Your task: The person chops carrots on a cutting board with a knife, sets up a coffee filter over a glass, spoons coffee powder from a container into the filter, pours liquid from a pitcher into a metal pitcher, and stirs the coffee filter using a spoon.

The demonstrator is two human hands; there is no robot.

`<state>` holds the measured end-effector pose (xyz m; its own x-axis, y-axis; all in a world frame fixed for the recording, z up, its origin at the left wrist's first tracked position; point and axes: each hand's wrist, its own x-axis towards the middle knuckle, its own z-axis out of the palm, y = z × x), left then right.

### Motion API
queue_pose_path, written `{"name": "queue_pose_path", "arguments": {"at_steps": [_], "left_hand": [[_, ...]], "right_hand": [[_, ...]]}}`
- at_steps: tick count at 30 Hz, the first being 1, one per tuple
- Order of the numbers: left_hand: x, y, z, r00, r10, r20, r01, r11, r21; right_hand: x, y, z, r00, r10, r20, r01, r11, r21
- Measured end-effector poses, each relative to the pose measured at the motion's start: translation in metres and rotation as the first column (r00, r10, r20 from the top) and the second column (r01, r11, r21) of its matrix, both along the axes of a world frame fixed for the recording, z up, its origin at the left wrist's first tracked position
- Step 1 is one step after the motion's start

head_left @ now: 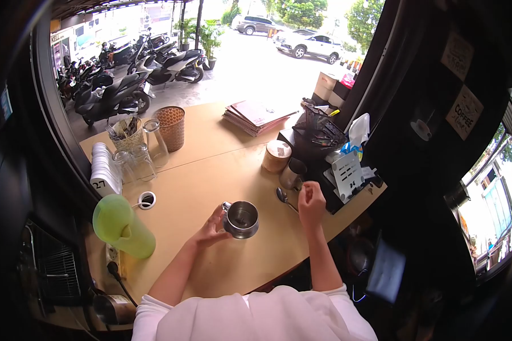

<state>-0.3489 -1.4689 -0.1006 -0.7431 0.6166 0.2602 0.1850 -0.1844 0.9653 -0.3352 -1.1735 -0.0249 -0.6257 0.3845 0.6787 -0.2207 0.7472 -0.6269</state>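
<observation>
My left hand (211, 228) holds a metal cup (242, 218) by its left side, near the handle, above the wooden table (210, 170). Some dark contents show at the bottom of the cup. To the right, my right hand (312, 200) is raised with its fingers curled together; what they hold, if anything, is hidden. Just behind that hand stands a metal pitcher (292, 173). A spoon (283, 196) lies on the table between the cup and my right hand.
A green pitcher (122, 227), glass mugs (144, 165), number tags (103, 170) and a woven basket (170, 128) stand at left. Stacked menus (256, 116) lie at the back. A round container (277, 156), black organizer (318, 128) and printed card (348, 175) are at right.
</observation>
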Motion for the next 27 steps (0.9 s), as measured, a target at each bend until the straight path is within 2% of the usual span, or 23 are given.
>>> {"name": "queue_pose_path", "arguments": {"at_steps": [2, 3, 6, 7, 10, 13, 14, 17, 18, 21, 24, 27], "left_hand": [[-0.003, 0.0, -0.003, 0.999, -0.036, -0.002, 0.036, 0.994, 0.102], [-0.007, 0.001, -0.006, 0.999, -0.054, -0.005, 0.054, 0.987, 0.153], [-0.014, 0.002, -0.01, 0.994, -0.104, -0.022, 0.106, 0.948, 0.3], [-0.014, 0.001, -0.008, 0.998, -0.068, 0.009, 0.062, 0.952, 0.298], [-0.014, -0.001, -0.005, 0.997, 0.027, 0.073, -0.05, 0.944, 0.326], [-0.016, -0.001, -0.003, 0.984, 0.052, 0.172, -0.109, 0.933, 0.342], [-0.015, 0.0, -0.002, 0.974, 0.058, 0.218, -0.138, 0.918, 0.372], [-0.016, -0.001, -0.002, 0.974, 0.087, 0.207, -0.146, 0.945, 0.294], [-0.017, -0.002, -0.004, 0.968, 0.05, 0.244, -0.136, 0.927, 0.349], [-0.018, 0.0, -0.007, 0.959, 0.102, 0.264, -0.187, 0.928, 0.321], [-0.022, 0.004, -0.016, 0.96, 0.161, 0.228, -0.225, 0.93, 0.29], [-0.029, 0.008, -0.032, 0.941, 0.329, 0.077, -0.338, 0.917, 0.212]], "right_hand": [[-0.037, -0.013, 0.018, 0.988, 0.138, 0.07, -0.139, 0.99, 0.018], [-0.059, -0.014, 0.019, 0.986, 0.142, 0.092, -0.154, 0.978, 0.142], [-0.131, -0.012, 0.003, 0.988, 0.06, 0.139, -0.113, 0.902, 0.417], [-0.146, -0.016, 0.004, 0.99, 0.018, 0.142, -0.086, 0.868, 0.49], [-0.169, -0.023, 0.011, 0.841, -0.187, 0.508, -0.132, 0.839, 0.527], [-0.178, -0.026, 0.02, 0.77, -0.206, 0.604, -0.138, 0.87, 0.473], [-0.178, -0.027, 0.021, 0.767, -0.225, 0.601, -0.119, 0.87, 0.478], [-0.188, -0.017, 0.012, 0.811, -0.175, 0.558, -0.147, 0.862, 0.485], [-0.185, -0.018, 0.013, 0.824, -0.162, 0.543, -0.164, 0.849, 0.502], [-0.169, -0.024, 0.016, 0.858, -0.078, 0.507, -0.243, 0.808, 0.536], [-0.145, -0.044, 0.027, 0.849, -0.016, 0.529, -0.333, 0.76, 0.558], [-0.127, -0.059, 0.019, 0.862, 0.067, 0.502, -0.387, 0.726, 0.568]]}}
